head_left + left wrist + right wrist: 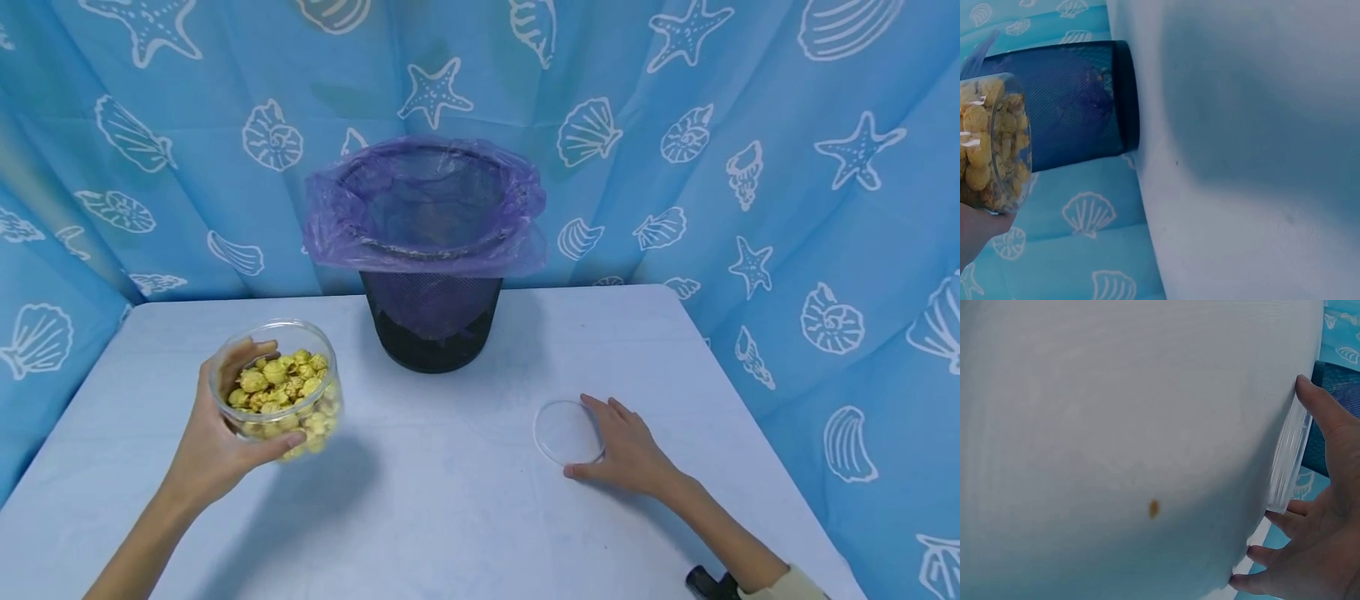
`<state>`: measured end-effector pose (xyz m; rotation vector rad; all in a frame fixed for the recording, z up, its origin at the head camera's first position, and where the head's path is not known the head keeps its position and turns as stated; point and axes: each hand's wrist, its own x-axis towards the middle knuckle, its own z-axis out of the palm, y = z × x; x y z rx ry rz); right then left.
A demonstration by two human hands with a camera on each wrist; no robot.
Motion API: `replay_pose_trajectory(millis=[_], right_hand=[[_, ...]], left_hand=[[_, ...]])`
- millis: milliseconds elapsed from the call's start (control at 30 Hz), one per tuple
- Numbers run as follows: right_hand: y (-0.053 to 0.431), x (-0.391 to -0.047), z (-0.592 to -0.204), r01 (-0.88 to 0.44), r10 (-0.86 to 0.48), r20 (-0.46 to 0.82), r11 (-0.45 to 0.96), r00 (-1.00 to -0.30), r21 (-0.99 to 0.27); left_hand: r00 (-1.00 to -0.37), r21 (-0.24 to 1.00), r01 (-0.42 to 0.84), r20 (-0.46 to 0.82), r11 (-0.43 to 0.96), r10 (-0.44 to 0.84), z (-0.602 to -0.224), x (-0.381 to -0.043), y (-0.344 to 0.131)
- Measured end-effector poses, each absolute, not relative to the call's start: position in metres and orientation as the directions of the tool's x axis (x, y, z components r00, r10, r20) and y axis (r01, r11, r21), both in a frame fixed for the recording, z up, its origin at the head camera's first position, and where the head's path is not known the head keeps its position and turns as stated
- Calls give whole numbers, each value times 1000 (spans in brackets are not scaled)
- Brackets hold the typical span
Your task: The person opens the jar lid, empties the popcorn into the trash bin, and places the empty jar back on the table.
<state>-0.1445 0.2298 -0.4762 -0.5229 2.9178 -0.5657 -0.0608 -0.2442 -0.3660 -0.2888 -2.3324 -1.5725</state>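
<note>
A clear round jar full of yellow popcorn is held above the left side of the table. My left hand grips it, thumb along the near side and fingers round the far side. In the left wrist view, the popcorn shows through the jar's wall, with part of the hand below. Flat on the table at the right lies a clear round lid. My right hand holds its right part between thumb and fingers. The right wrist view shows the lid's edge between them, fingertips at the tabletop.
A black mesh bin lined with a purple bag stands at the table's back edge. Behind hangs a blue curtain with shells and starfish. A white cloth covers the table. A black object is by the right wrist.
</note>
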Motion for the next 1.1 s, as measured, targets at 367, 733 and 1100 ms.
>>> replay_pose_trajectory(millis=[367,733,1100], right_hand=[[229,-145,-460,-359,-414,-98,866,-905,-349],[231,-177,-378,-476,-485,74,797,-871,-373],[211,-221,-291,-612,-553,264,725,-790,-315]], left_hand=[[-923,854,334,382,398,-45,-357,-62,-249],[-914,825,324,400,463,-73,-349,-68,-254],[-902,797,329,423,507,-81,-333,-74,-258]])
